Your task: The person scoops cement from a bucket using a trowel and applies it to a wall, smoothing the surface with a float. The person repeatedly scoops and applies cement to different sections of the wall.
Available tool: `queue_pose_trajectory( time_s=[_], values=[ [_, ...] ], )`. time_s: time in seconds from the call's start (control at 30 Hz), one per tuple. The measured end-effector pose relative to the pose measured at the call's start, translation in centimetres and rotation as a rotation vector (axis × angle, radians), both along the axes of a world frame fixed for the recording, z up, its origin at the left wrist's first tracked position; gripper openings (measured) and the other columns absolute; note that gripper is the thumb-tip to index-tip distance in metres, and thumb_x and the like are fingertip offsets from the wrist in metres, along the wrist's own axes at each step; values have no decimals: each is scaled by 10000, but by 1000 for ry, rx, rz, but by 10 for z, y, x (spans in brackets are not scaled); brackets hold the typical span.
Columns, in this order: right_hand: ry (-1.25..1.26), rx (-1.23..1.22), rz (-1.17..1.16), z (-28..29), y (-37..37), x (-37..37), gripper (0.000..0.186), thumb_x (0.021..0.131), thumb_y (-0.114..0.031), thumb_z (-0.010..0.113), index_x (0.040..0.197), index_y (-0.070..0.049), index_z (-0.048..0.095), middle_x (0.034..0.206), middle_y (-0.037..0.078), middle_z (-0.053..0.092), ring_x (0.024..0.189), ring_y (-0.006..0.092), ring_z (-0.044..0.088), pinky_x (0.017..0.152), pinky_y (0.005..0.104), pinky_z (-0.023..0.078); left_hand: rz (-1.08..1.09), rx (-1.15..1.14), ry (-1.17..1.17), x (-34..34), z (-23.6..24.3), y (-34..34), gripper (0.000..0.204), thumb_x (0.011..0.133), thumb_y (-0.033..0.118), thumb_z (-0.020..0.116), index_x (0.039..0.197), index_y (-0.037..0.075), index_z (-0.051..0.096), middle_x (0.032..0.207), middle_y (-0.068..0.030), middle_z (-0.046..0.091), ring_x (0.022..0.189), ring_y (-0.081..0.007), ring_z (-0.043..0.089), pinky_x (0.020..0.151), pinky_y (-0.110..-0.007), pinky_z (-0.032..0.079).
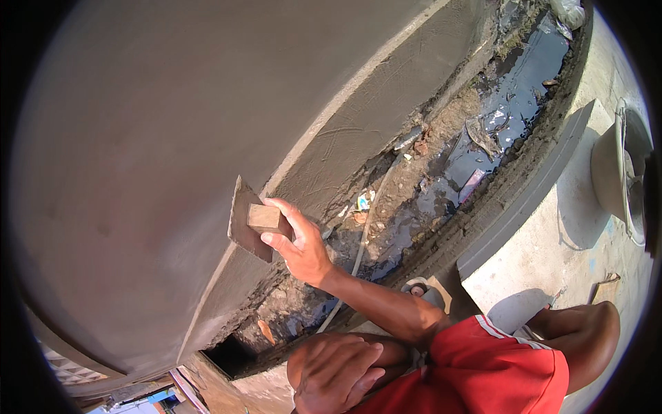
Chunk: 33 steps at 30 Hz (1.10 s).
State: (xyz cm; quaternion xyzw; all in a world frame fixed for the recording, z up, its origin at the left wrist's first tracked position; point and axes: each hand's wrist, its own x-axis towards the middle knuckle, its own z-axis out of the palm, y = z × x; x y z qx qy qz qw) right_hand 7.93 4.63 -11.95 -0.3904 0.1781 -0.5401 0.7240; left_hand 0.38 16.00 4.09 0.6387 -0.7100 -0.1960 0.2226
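Faces, beyond the fingertips of the right hand [307,252], a broad grey wall [152,172], smooth over its upper part. Meets, close to those fingertips, a pale ledge [314,129] slanting along the wall, with a darker strip of plaster [379,96] above and to the right of the fingers. Has a ditch [458,165] of mud and dark water to the right of the fingers, lying between them and a concrete slab [517,265]. Shows in that ditch a thin pale pipe [360,252] near the right wrist, a pinkish packet [472,186] farther right, and an orange scrap [266,331] below the fingers. Includes a bucket [610,169], well apart to the right of the fingers (partly lost in the dark rim of the view). Rests the left hand [338,369] over a bent knee [300,362], below the right fingers and beside red clothing [483,372], its own fingers slack and released. Grasps between right thumb and fingers a wooden block [267,217], set as a handle on a flat board [243,221]. Holds that board just left of the fingers, tilted over the ledge; cannot tell whether touching the wall.
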Motion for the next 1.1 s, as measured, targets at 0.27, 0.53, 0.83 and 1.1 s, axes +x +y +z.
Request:
queue_pose_trajectory(
  time_s=[0.27, 0.53, 0.83, 1.1],
  values=[
    [-427, 664, -119, -131, -18, -72, 553, 979, -187, 569, 1454, -37, 330, 1315, 94, 532, 1174, 228, 552, 1006, 400, 459, -4, 31, 23, 0, 3, -3, 263, 776, 146, 735, 965, -27, 680, 885, -184, 686, 782, -371, 669, 704, -432, 536],
    [-540, 843, -375, -186, -100, -78, 521, 990, -161, 539, 1455, -58, 330, 1399, 94, 482, 1245, 262, 512, 1041, 464, 445, -5, 119, -29, 4, -1, -4, 272, 777, 162, 732, 983, -9, 685, 926, -177, 683, 840, -369, 661, 742, -444, 525],
    [-37, 646, -626, -129, -135, -35, 471, 933, -90, 573, 1362, -53, 382, 1244, 117, 520, 1124, 212, 506, 954, 348, 437, -35, 139, -3, 3, -4, -13, 277, 779, 163, 734, 991, -8, 685, 935, -169, 684, 850, -369, 661, 747, -443, 523],
    [77, 132, -221, -37, -37, -35, 569, 944, -214, 610, 1426, -25, 373, 1262, 152, 525, 1166, 229, 502, 1003, 378, 404, -104, 175, 14, -3, -7, -39, 271, 774, 158, 741, 972, -18, 684, 919, -180, 684, 831, -379, 666, 737, -438, 532]
  ],
)
